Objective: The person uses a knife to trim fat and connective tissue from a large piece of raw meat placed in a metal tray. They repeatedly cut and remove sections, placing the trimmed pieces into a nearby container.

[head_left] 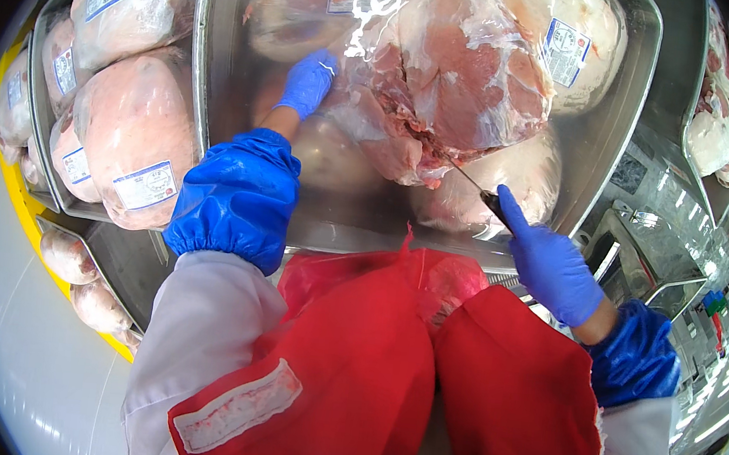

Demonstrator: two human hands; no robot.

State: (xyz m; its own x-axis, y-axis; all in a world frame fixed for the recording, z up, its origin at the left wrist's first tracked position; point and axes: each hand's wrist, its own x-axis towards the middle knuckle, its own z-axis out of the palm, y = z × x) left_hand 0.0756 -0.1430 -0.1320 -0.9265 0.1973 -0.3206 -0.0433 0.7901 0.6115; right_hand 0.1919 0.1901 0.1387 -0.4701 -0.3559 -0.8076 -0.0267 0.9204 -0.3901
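Observation:
A large raw cut of meat (pixel 475 80), pinkish red with pale fat, lies on top of wrapped pieces in a metal tub. My right hand (pixel 554 268), in a blue glove, is closed round the dark handle of a knife (pixel 491 203), index finger along it. The thin blade points up and left, its tip at the meat's lower edge, partly hidden there. My left hand (pixel 309 84), also gloved in blue, grips the left side of the meat; its fingertips are partly hidden.
The metal tub (pixel 632 95) holds several wrapped pale meat pieces with labels. To the left, another metal bin (pixel 39 148) is filled with more wrapped pieces (pixel 132 131). More meat (pixel 715 121) sits in a container at upper right. A red apron (pixel 351 367) covers my front.

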